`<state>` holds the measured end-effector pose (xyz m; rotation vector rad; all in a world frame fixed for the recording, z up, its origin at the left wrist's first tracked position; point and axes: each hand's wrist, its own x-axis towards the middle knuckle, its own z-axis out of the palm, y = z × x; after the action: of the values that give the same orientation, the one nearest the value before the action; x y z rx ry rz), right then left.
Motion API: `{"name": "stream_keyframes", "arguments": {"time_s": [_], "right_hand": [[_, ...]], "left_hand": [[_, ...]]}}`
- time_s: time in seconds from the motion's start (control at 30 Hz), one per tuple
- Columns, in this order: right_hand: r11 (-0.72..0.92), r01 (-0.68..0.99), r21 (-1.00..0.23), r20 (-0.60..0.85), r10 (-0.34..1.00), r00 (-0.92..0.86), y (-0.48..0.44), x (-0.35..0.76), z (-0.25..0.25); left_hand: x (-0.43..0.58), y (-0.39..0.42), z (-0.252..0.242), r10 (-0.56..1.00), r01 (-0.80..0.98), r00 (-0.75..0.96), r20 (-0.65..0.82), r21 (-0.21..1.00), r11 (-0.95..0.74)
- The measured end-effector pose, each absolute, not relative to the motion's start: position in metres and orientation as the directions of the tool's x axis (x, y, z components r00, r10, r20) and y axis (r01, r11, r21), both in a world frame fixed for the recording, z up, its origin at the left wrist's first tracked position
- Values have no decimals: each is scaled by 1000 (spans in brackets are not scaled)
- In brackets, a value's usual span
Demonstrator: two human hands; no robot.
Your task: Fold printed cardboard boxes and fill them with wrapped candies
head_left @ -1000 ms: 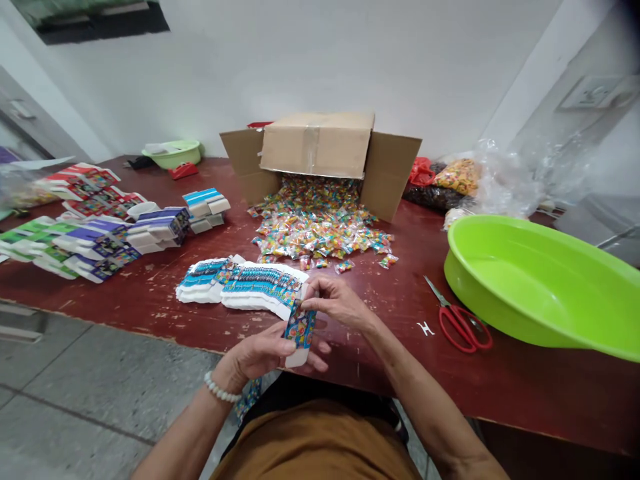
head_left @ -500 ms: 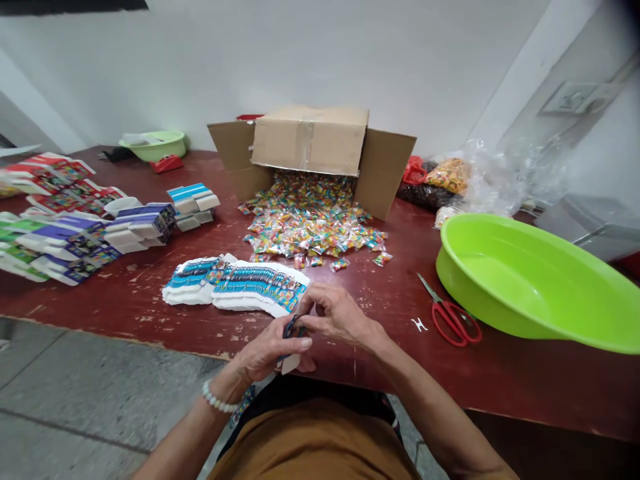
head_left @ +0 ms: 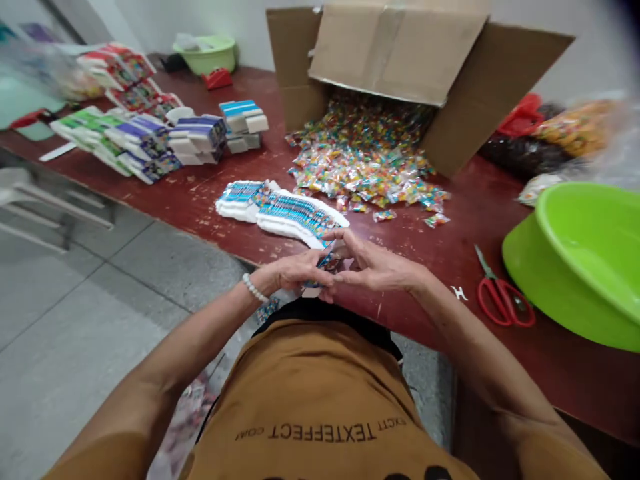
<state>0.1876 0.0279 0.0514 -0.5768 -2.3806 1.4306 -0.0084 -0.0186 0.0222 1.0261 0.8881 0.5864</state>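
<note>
My left hand (head_left: 300,272) grips a small printed carton (head_left: 327,256) with blue on it, close to my waist at the table's front edge. At the carton's right side is my right hand (head_left: 375,263), its thumb and forefinger curved around the carton's end. Both hands partly hide the carton, and blur hides its detail. Just beyond the fingers, a row of flat blue-and-white printed cartons (head_left: 295,212) lies overlapped on the red table (head_left: 400,233). Behind that row, a heap of small wrapped candies (head_left: 360,163) spills from a tipped cardboard box (head_left: 395,53).
Red-handled scissors (head_left: 503,300) and a white scrap (head_left: 459,293) lie right, beside a large green basin (head_left: 565,267). Purple cartons (head_left: 145,143), green cartons (head_left: 93,133) and red cartons (head_left: 125,73) are stacked left. A white stool (head_left: 40,193) stands on the floor.
The view has tilted down and shifted, so my shirt and more floor show. My right fingers have spread wider at the carton, which is still in my left hand.
</note>
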Motion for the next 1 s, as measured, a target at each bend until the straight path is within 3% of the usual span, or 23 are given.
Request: {"name": "stream_keyframes", "arguments": {"time_s": [0.1,0.27,0.43,0.5,0.6,0.7,0.83,1.0], "right_hand": [[365,146,-920,54,485,-873,22,180,51],[365,89,-927,270,812,-517,15,147,42],[-73,-91,-993,1,773,-635,9,100,25],[-32,-93,-995,25,832,-554,13,91,21],[112,-16,-994,107,883,-457,25,90,18],[49,-12,-999,49,913,-405,33,95,16],[-69,-88,-994,-42,960,-275,30,94,7],[21,-97,-995,44,969,-242,27,101,0]], "left_hand": [[-11,-27,33,850,-11,425,-310,938,347],[-27,-42,48,949,-13,245,-197,978,206],[-45,-45,32,978,-49,141,-154,986,162],[-48,-40,25,986,-27,72,-151,988,153],[-46,-33,21,969,3,-217,-115,993,118],[-37,-29,23,910,-79,-405,-90,995,64],[-24,-28,29,912,-133,-405,-70,991,17],[-23,-21,26,935,-143,-339,-105,988,59]]}}
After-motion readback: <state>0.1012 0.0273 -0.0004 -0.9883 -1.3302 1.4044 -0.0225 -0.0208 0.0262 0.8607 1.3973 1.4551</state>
